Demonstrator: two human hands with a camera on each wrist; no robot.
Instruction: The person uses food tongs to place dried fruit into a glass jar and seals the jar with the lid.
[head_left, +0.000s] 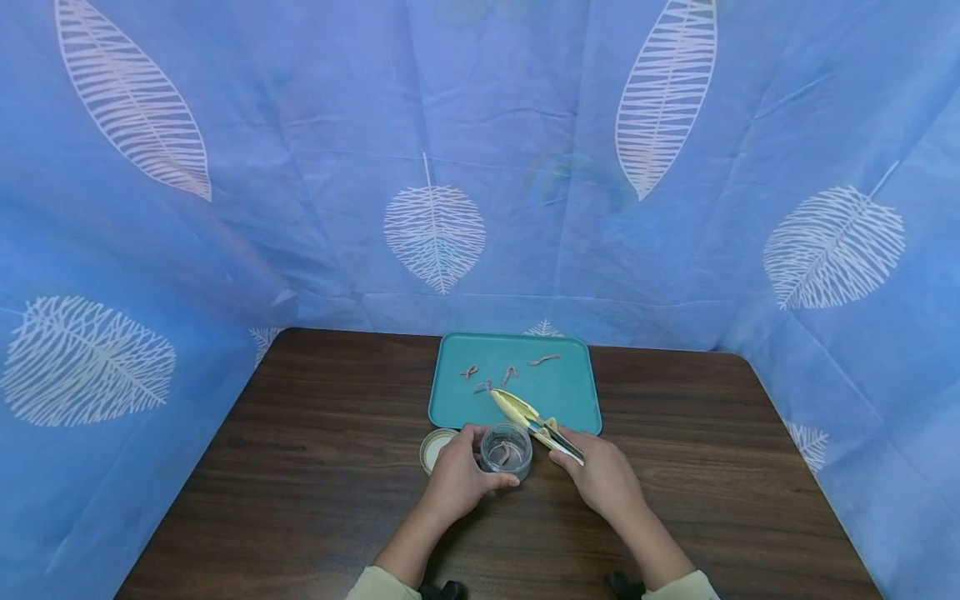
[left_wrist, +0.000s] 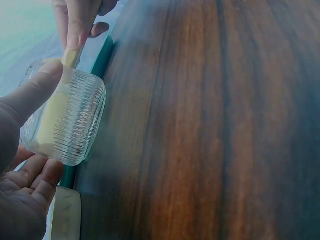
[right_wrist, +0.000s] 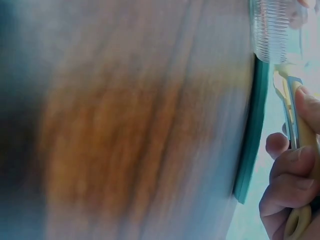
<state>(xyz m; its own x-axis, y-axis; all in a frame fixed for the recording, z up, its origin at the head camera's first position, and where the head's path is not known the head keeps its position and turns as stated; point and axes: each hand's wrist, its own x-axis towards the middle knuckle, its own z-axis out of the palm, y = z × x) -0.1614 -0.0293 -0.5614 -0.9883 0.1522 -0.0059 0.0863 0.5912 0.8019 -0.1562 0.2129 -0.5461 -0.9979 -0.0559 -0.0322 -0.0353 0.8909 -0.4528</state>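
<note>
My left hand (head_left: pixel 459 477) grips a clear jar (head_left: pixel 526 457) that stands on the table at the tray's near edge, thumb on one side and fingers on the other. Ribbed walls show on the jar (left_wrist: pixel 82 120) in the left wrist view. Inside it lies a thin pinkish strand (head_left: pixel 504 454). With curled fingers my right hand (head_left: pixel 606 482) holds yellow-and-metal tongs (head_left: pixel 519 412) slanting over the tray. Their tips are right at a pinkish, worm-like strand (head_left: pixel 482 387) on the teal tray (head_left: pixel 566 400). The right wrist view shows the tongs' handles (right_wrist: pixel 304 130) between thumb and fingers.
Several more pinkish strands, including one at the right (head_left: pixel 545 360), lie scattered on the tray. A round lid (head_left: pixel 432 450) sits left of the jar, partly behind my left hand. The dark wooden table (head_left: pixel 315 467) meets a blue leaf-patterned cloth (head_left: pixel 330 208) behind.
</note>
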